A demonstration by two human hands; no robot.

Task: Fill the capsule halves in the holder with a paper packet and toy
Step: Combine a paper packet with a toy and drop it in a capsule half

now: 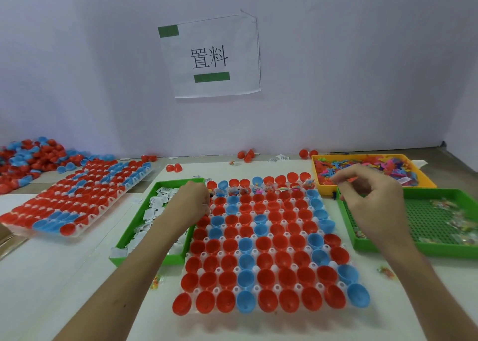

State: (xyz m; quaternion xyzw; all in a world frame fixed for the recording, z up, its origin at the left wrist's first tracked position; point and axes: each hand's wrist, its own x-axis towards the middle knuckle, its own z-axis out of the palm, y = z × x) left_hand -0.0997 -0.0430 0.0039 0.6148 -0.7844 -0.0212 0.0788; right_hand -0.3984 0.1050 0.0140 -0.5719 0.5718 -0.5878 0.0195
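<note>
- As you look down at the table (64, 289), the white holder (277, 287) sits in the middle before you, packed with open red and blue capsule halves (266, 278).
- Only a far row of halves holds small packets and toys (258, 190); the nearer rows show bare cups.
- Your left hand (192, 202) is at the holder's far left corner, back towards you, fingers curled under and hidden; whether it pinches anything cannot be told.
- Just left of the holder, a green tray (124, 252) holds white paper packets (157, 201).
- Your right hand (372, 198) hangs above the near edge of a yellow tray (424, 177) of bright plastic toys (388, 164), fingers curled, thumb near forefinger; it is blurred, so any held thing cannot be made out.
- Beneath that hand lies a second green tray (413, 250) with clear wrapped pieces (460, 221).
- Far left are another filled holder (110, 201) and a heap of loose halves (28, 157).
- On the wall ahead hangs a paper sign (210, 56).
</note>
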